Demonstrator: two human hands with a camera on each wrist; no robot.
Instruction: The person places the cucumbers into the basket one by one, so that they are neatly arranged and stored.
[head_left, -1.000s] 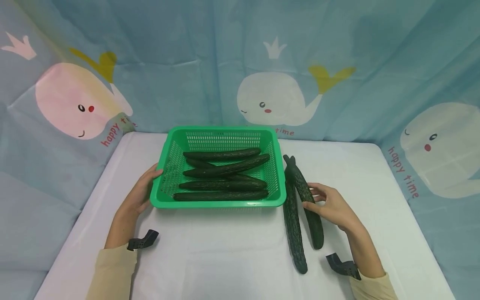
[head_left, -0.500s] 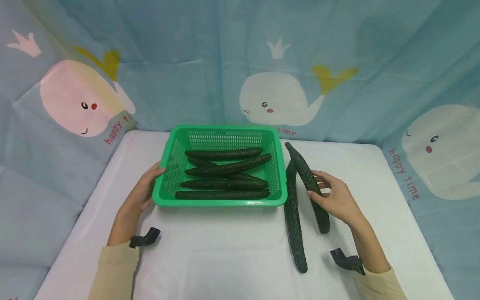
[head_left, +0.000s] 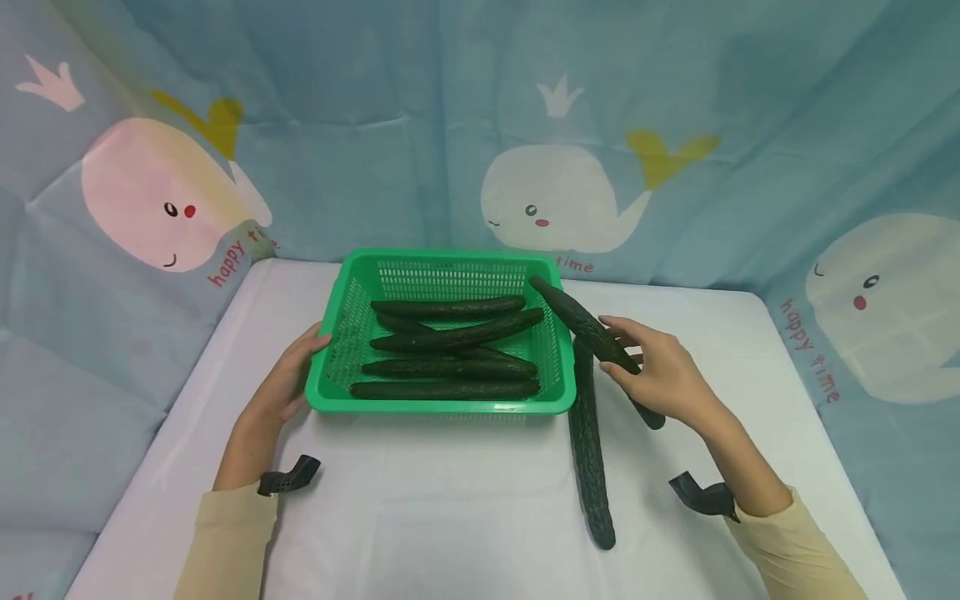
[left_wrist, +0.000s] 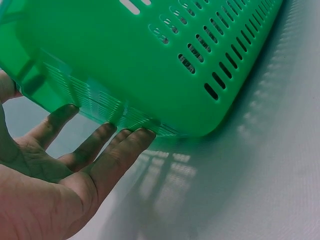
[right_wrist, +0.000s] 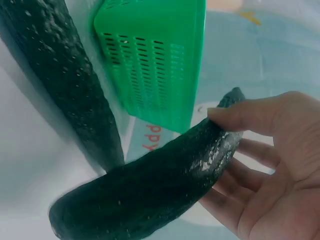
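My right hand (head_left: 667, 375) pinches a dark green cucumber (head_left: 573, 317) between thumb and fingers. This cucumber slants up and left, its far tip overlapping the right rim of the green plastic basket (head_left: 442, 407). In the right wrist view its thick end (right_wrist: 90, 210) points toward the lower left. At the basket's left side, my left hand (head_left: 288, 379) holds the wall, thumb over the rim. The left wrist view shows that hand's fingertips (left_wrist: 145, 134) against the slotted outer wall. Several cucumbers (head_left: 450, 390) lie inside the basket, some crossing.
Another cucumber (head_left: 592, 475) lies lengthwise on the white tabletop (head_left: 450, 517), just right of the basket and partly under the held one. Behind the table hangs a blue curtain (head_left: 360, 183) printed with whales. Dark camera mounts (head_left: 705, 496) sit on both wrists.
The right hand has lifted its cucumber from beside the other one and moved it up and left, tilting it over the basket's right rim. The left hand stays at the basket.
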